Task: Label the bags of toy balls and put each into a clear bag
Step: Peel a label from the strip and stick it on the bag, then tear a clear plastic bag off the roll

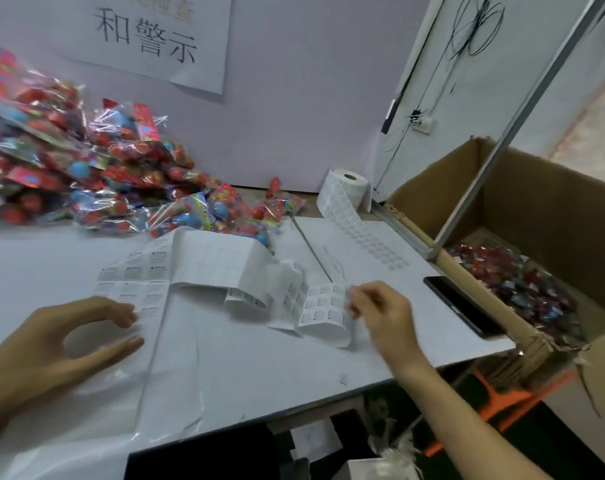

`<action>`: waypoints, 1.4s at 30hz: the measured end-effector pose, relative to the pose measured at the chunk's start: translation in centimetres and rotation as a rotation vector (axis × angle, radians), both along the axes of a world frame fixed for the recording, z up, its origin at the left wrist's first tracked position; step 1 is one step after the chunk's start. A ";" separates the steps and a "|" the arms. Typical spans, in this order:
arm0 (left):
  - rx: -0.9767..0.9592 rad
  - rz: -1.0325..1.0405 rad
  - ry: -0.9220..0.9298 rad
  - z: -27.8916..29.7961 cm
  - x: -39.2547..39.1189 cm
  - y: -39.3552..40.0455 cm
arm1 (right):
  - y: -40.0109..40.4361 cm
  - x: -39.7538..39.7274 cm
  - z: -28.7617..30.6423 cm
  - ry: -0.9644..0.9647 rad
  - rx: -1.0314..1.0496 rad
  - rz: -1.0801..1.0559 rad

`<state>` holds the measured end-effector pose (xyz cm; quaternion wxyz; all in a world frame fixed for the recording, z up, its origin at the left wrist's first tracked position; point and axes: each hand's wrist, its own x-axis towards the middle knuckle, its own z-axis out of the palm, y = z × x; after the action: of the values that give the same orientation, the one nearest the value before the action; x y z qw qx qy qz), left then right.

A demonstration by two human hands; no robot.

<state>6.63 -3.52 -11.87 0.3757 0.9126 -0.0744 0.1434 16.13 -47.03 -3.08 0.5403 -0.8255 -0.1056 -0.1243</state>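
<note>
- The right hand (380,311) pinches the curled end of a label strip (323,306) between thumb and fingertips, apparently peeling one sticker; motion blur hides whether a sticker is already free.
- Just left of that pinch the strip loops back on itself and joins a wider label sheet (176,261) lying flat on the table (259,362).
- The left hand (69,334) hovers further left with fingers loosely curved, holding nothing, over a clear bag (121,410) spread on the table.
- Beyond the grip, well apart, lies the pile of toy-ball bags (86,174); none is at either hand.
- To the right of the grip, a phone (462,306) and a cardboard box (536,237) with finished packs inside.
- The step in hand looks like labelling: the next move calls for freeing the sticker cleanly, then fetching a bag from the pile to take it.
</note>
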 end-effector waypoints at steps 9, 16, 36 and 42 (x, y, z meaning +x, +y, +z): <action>-0.143 0.263 -0.268 4.5 -1.2 -2.8 | 22.4 -0.4 0.0 -0.002 -0.102 0.568; -0.271 0.469 -0.258 5.2 -1.6 -2.8 | 32.3 -1.3 -1.5 0.228 -0.049 0.655; -0.055 0.859 0.010 5.2 5.9 8.6 | 31.1 -1.3 -4.6 0.105 0.015 0.703; 0.394 0.799 0.258 6.4 7.9 12.0 | 31.1 -1.3 -5.0 0.149 0.066 0.719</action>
<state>14.51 8.51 -5.49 0.1165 0.9341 0.3045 0.1455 14.87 -15.90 -8.03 0.5818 -0.7247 -0.3454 0.1305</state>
